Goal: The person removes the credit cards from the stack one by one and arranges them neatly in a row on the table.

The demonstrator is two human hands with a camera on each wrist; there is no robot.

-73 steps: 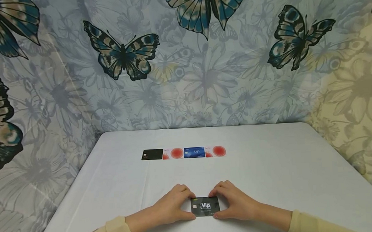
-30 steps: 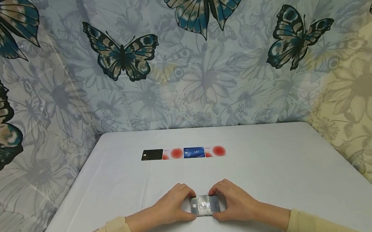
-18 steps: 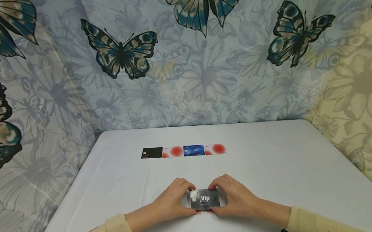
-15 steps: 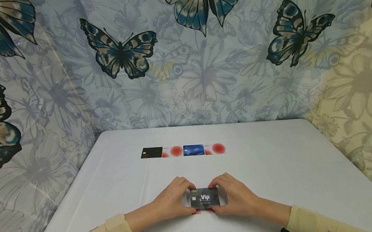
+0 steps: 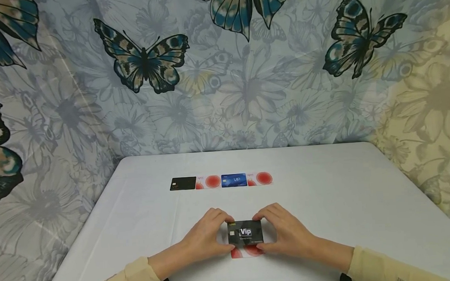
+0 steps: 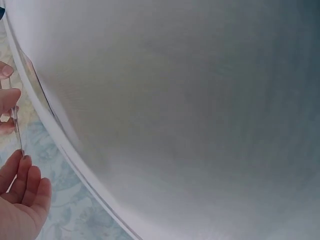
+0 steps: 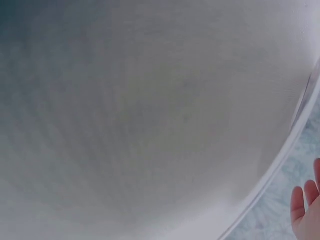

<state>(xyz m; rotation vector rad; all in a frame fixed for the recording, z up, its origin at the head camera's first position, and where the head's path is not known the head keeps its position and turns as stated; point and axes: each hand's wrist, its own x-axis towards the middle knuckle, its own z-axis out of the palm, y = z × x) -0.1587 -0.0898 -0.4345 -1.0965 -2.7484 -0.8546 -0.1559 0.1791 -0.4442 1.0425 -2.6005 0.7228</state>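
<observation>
A dark "Vip" card is pinched by its left and right ends between my two hands in the head view. My left hand has fingertips on its top left corner and the thumb at the lower left. On the other end, my right hand grips the same way. Below the dark card, a white card with red circles lies on the table, its upper part covered. The left wrist view catches the held card edge-on between fingers; my left hand is partly cut off there.
Farther back on the white table lies a row: a black card, a white-and-red card, a blue VIP card and another white-and-red card. A butterfly-patterned cloth hangs behind the table's far edge.
Both hands have moved the dark card away from me, up in the head view. The white-and-red card beneath it, earlier hidden, now shows along its lower part. The back row is unchanged.
</observation>
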